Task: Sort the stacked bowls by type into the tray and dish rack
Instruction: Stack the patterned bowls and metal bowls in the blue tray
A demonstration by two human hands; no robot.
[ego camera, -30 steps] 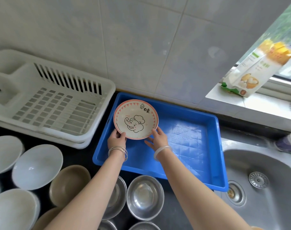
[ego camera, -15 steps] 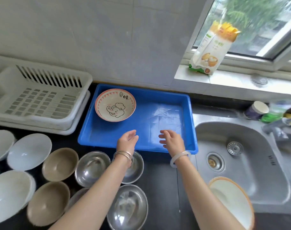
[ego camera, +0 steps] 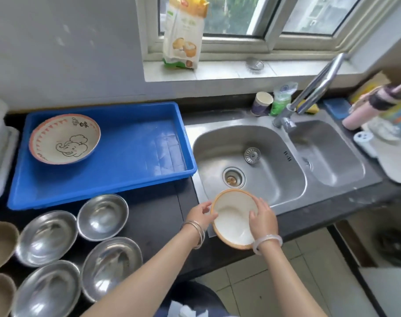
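Elephant bowl (ego camera: 64, 138) now released, sitting alone at the far-left end of the blue tray (ego camera: 135, 179); a second ago both hands were at its rim, half a second ago pulling back empty over the tray. One bowl of that type placed.

Both hands since moved right to the orange-rimmed white bowl (ego camera: 233, 218) at the front lip of the sink (ego camera: 252, 143), on the worktop (ego camera: 158, 216) edge. Left hand (ego camera: 200, 215): fingers curled against the bowl's left rim, thumb up near the rim top. Right hand (ego camera: 263, 219): fingers draped over the right rim, tips inside the bowl. Grip looks two-handed but not yet clearly lifted; cannot tell if the base is off the surface.

Steel bowls (ego camera: 102, 217) and brown bowls (ego camera: 1, 244) spread on the worktop front-left, untouched. Dish rack (ego camera: 0, 152) barely in view at the left edge, contents not readable.

Judgement: early in the sort. Next likely step: carry the orange-rimmed bowl left to the tray or the rack. Ceramic-looking, glossy, perched at the sink edge, so slip risk on pickup.
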